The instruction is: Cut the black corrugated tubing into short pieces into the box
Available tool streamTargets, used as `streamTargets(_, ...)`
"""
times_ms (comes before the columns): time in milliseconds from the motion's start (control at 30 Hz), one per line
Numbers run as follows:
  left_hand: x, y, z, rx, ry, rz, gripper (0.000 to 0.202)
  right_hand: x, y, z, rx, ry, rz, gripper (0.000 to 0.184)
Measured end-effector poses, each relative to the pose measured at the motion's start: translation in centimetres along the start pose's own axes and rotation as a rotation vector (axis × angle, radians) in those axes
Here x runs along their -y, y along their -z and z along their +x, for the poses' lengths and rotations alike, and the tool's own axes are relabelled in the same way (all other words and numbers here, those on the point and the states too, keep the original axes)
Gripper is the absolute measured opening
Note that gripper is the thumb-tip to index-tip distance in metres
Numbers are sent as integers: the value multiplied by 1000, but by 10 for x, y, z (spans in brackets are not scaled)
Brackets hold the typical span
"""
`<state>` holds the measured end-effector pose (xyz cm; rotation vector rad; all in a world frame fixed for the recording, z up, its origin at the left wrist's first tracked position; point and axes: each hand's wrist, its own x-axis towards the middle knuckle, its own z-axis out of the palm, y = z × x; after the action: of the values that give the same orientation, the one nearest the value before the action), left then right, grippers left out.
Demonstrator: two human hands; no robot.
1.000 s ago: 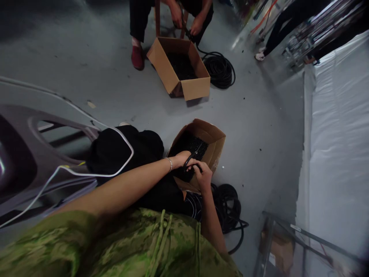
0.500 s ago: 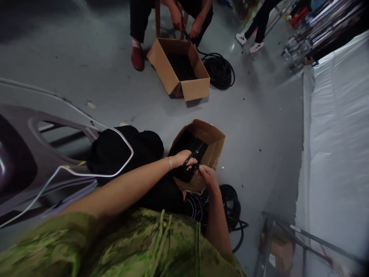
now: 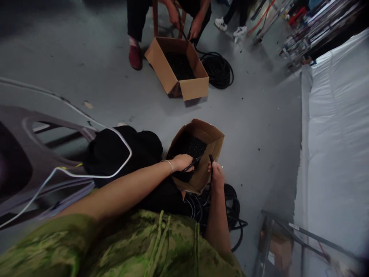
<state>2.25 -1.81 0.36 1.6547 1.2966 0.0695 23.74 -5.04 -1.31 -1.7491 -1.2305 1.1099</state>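
My left hand, with a bracelet at its wrist, is closed around dark scissors over an open cardboard box. Many small black pieces lie in that box. Close to the box's right side, my right hand grips a length of black hose, its short end sticking up past the fingers. The hose runs down toward a loose coil on the floor beside my right forearm. A gap separates the scissors from the hose end.
Across from me a seated person's hands hold black hose above a second cardboard box, a hose coil beside it. A grey chair with a white cable stands left. White sheeting and a metal frame are right.
My right hand has moved right and slightly back with the hose, away from the scissors. My left hand has shifted slightly left. Another person's feet at the back have moved left.
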Motion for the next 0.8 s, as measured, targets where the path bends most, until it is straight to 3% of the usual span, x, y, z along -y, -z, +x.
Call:
streamTargets(267, -4, 1, -6, 27, -45, 49, 16, 4, -16, 4, 66, 38, 58, 42)
streamTargets(700, -9, 1, -6, 65, -75, 240, 30, 1, -19, 0, 188, 57, 66, 38)
streamTargets(800, -10, 2, -6, 69, -80, 286, 32, 0, -21, 1, 167, 52, 40, 38)
